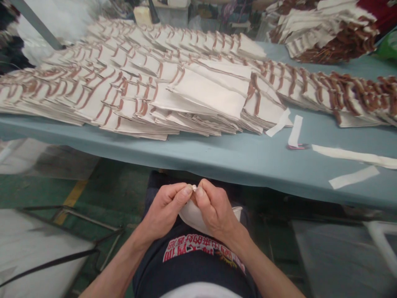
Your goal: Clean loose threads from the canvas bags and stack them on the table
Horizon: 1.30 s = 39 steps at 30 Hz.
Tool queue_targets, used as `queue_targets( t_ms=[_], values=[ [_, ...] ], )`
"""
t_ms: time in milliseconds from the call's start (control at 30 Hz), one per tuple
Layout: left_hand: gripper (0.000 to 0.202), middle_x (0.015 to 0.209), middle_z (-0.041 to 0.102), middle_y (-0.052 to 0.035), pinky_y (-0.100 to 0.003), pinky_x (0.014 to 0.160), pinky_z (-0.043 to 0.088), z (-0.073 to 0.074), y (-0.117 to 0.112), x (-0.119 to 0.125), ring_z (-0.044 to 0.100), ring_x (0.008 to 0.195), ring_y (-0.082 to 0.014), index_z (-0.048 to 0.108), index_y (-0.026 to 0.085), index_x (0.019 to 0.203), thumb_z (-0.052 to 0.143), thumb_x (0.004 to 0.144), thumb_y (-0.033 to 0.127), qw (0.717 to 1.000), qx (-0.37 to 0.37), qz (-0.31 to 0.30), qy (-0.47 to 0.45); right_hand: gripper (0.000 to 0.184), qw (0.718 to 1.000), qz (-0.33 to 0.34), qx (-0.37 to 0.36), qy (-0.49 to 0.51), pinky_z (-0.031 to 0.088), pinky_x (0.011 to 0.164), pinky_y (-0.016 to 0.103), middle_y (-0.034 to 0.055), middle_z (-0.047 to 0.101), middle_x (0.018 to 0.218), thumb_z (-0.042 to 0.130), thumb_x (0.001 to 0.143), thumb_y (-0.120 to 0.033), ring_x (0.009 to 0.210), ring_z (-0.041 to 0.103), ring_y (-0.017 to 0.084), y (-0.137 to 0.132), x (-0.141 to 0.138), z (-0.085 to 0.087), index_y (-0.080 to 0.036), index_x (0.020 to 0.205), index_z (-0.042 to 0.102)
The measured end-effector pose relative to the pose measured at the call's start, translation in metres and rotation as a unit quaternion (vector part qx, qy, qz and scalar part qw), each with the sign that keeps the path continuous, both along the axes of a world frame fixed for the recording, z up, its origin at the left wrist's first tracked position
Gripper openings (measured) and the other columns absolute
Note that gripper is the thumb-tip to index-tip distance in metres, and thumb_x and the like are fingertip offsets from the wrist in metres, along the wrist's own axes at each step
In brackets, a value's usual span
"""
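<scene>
Over my lap, a white fabric piece [192, 217] with a brown edge hangs between my two hands. My left hand [169, 207] is closed, its thumb and forefinger pinching the piece's tip. My right hand [217, 207] is closed too and pinches the same spot from the other side, the two thumbs almost touching. A small whitish bit of the cloth shows between the thumbtips. Most of the piece is hidden behind my right hand, with one corner sticking out past the wrist. Below lies a dark apron [186, 273] with red and white lettering.
A blue-covered table [217, 157] runs across in front of me. Overlapping stacks of white fabric pieces [211, 91] with brown edges spread over it. Brown-edged bundles [328, 37] stand at the back right. White strips [353, 177] and a small reddish tool [297, 146] lie at right.
</scene>
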State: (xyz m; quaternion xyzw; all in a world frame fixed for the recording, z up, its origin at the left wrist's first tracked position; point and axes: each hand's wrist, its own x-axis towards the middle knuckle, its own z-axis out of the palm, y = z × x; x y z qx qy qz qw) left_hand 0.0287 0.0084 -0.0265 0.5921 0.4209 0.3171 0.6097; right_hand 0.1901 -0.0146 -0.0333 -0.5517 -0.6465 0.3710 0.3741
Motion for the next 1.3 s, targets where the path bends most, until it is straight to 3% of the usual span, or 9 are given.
queue_targets(
  t_ms=[133,267,400,600,833,1000,1133,1300],
  values=[
    [0.051,0.062,0.047,0.0034,-0.024,0.052,0.029,-0.005,0.006,-0.007,0.036,0.056,-0.0103,0.060,0.014,0.070,0.051,0.102,0.052,0.999,-0.033,0.006,-0.024,0.028,0.999,0.013,0.030,0.002,0.032,0.055,0.027,-0.0044,0.048,0.063,0.035,0.103,-0.034,0.054,0.044,0.014,0.001,0.010,-0.002,-0.024,0.079,0.045],
    [0.054,0.065,0.052,0.0018,-0.025,0.055,0.031,0.000,0.008,-0.008,0.040,0.059,-0.0115,0.063,0.013,0.073,0.048,0.102,0.055,1.000,-0.014,-0.013,0.008,0.032,0.998,0.004,0.054,0.010,0.032,0.054,0.026,-0.0045,0.052,0.064,0.041,0.105,-0.038,0.054,0.046,0.012,-0.005,0.016,-0.004,-0.023,0.078,0.049],
    [0.059,0.067,0.052,0.0011,-0.025,0.061,0.036,0.003,0.008,-0.004,0.042,0.063,-0.0131,0.060,0.015,0.073,0.037,0.104,0.059,0.999,0.004,0.025,0.034,0.033,0.998,-0.026,0.063,0.009,0.033,0.055,0.025,-0.0044,0.052,0.064,0.043,0.106,-0.037,0.055,0.047,0.012,-0.009,0.016,-0.007,-0.022,0.077,0.050],
    [0.037,0.066,0.048,0.0034,-0.023,0.060,0.035,0.002,0.008,0.004,0.042,0.063,-0.0113,0.056,0.016,0.068,0.058,0.095,0.039,0.996,0.019,-0.016,0.085,0.033,0.998,-0.036,0.044,0.011,0.034,0.057,0.025,-0.0041,0.053,0.064,0.043,0.106,-0.034,0.057,0.048,0.012,-0.008,0.012,-0.010,-0.022,0.076,0.049],
    [0.041,0.063,0.043,0.0040,-0.022,0.056,0.032,-0.002,0.006,0.009,0.040,0.059,-0.0106,0.048,0.017,0.063,0.052,0.098,0.039,0.992,0.068,-0.001,0.103,0.034,0.999,-0.022,0.020,0.043,0.035,0.058,0.026,-0.0044,0.053,0.066,0.044,0.105,-0.041,0.058,0.050,0.013,-0.011,0.011,-0.017,-0.022,0.077,0.049],
    [0.046,0.066,0.045,0.0026,-0.021,0.056,0.033,-0.006,0.008,0.005,0.041,0.062,-0.0120,0.055,0.016,0.065,0.056,0.096,0.051,0.997,0.016,-0.040,0.071,0.040,0.999,-0.001,0.006,0.040,0.037,0.060,0.025,-0.0032,0.058,0.069,0.046,0.105,-0.050,0.061,0.054,0.013,-0.016,0.021,-0.019,-0.022,0.077,0.052],
    [0.051,0.070,0.048,0.0012,-0.021,0.057,0.036,-0.007,0.007,0.004,0.043,0.065,-0.0137,0.060,0.016,0.074,0.050,0.097,0.061,0.993,-0.030,-0.077,0.084,0.046,1.000,-0.026,0.003,-0.010,0.040,0.065,0.025,-0.0019,0.063,0.072,0.042,0.106,-0.056,0.066,0.059,0.014,-0.021,0.024,-0.016,-0.022,0.077,0.052],
    [0.053,0.070,0.052,0.0003,-0.022,0.064,0.039,-0.016,0.012,0.005,0.046,0.068,-0.0146,0.063,0.016,0.070,0.056,0.094,0.063,0.991,-0.009,-0.074,0.109,0.043,0.995,-0.067,-0.010,-0.072,0.040,0.068,0.026,-0.0021,0.062,0.069,0.054,0.100,-0.057,0.071,0.061,0.016,-0.027,0.018,-0.037,-0.022,0.074,0.054]
  ],
)
